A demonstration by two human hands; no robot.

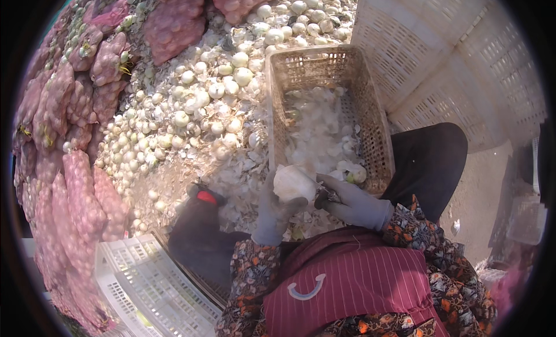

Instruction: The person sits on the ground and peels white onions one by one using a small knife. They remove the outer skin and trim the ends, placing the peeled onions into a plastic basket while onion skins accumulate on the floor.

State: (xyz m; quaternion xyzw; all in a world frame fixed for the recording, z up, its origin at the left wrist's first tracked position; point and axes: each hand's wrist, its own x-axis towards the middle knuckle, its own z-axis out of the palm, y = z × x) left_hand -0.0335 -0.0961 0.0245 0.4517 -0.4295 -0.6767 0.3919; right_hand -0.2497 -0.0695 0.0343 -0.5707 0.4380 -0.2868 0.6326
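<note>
A large white onion rests in my left hand, which wears a grey glove and wraps its near and left sides. My right hand, also gloved, grips a small tool, perhaps a short knife; its tip is against the right end of the onion. Most of the tool is hidden by the fingers. Just beyond both hands stands a dirty white plastic crate with perforated walls. Loose skins and several peeled onions lie in it.
Loose white onions and papery skins spread over the ground ahead and left. Pink mesh sacks of onions are piled at far left. Stacked white crates rise at right. Another white crate stands by my left leg.
</note>
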